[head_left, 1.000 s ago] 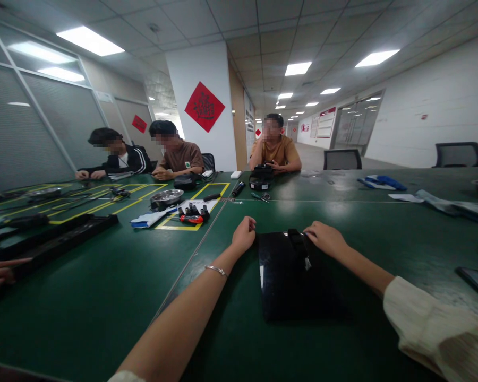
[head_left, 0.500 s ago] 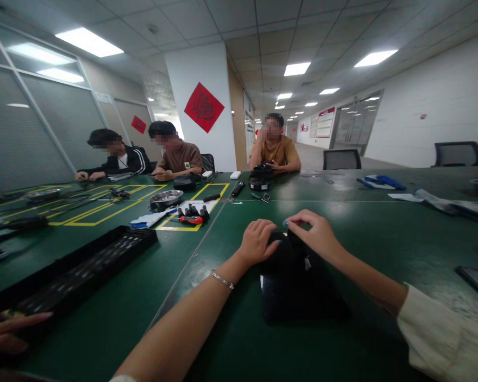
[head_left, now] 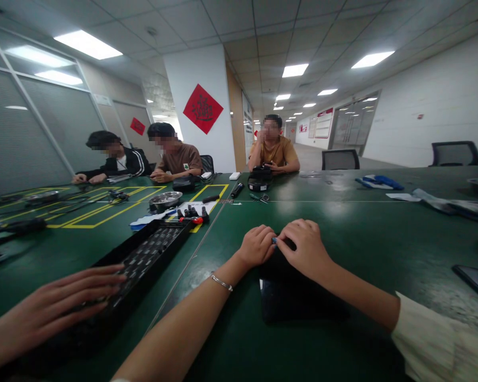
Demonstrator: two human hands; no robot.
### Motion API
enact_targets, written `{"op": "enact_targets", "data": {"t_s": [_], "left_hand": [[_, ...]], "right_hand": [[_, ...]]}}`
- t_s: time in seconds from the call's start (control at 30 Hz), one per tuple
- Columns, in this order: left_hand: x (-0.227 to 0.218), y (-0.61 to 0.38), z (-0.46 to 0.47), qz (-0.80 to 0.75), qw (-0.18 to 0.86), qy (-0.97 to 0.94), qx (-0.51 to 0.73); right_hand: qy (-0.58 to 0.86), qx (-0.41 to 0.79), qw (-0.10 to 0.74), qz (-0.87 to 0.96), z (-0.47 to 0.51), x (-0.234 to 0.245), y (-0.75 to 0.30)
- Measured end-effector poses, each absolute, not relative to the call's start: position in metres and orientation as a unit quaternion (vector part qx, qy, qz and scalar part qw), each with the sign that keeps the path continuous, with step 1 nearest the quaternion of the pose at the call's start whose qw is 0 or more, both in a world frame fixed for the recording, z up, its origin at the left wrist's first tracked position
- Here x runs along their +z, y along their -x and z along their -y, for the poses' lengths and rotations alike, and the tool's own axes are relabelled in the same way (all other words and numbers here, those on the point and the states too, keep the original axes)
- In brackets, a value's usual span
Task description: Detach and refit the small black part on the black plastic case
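We should keep steady our left hand (head_left: 257, 245) and right hand (head_left: 304, 248), whose grip we cannot tell, at the black, flat, glossy panel (head_left: 295, 302), well inside the smooth green bench (head_left: 382, 239)'s far edge.

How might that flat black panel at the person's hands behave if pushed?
The black panel would probably slide, not tip: it lies low on the table. It looks stiff, its visible edge straight, and perhaps slippery, its surface glossy.
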State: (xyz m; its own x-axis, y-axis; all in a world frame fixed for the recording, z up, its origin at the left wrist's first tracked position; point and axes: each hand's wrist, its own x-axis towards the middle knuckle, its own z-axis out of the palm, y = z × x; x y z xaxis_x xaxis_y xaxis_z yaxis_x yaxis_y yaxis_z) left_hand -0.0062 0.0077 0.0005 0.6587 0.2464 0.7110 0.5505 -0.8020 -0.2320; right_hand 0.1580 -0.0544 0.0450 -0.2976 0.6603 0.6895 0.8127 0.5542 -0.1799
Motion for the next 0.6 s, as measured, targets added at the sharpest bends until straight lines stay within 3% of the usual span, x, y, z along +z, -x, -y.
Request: {"op": "enact_targets", "data": {"t_s": [0.17, 0.33, 0.47, 0.6], "left_hand": [[0.001, 0.007, -0.007, 0.279, 0.159, 0.879, -0.352], [0.0, 0.009, -0.014, 0.364, 0.089, 0.807, -0.457], [-0.002, 0.012, -0.023, 0.447, 0.053, 0.736, -0.506], [-0.004, 0.014, -0.031, 0.497, -0.017, 0.711, -0.497]], "right_hand": [[0.528, -0.103, 0.322, 0.779, 0.05, 0.045, -0.162], [0.588, 0.026, 0.248, 0.769, 0.046, 0.04, -0.17], [0.616, 0.065, 0.162, 0.768, 0.05, 0.048, -0.174], [0.599, 0.131, 0.168, 0.772, 0.051, 0.057, -0.176]]}}
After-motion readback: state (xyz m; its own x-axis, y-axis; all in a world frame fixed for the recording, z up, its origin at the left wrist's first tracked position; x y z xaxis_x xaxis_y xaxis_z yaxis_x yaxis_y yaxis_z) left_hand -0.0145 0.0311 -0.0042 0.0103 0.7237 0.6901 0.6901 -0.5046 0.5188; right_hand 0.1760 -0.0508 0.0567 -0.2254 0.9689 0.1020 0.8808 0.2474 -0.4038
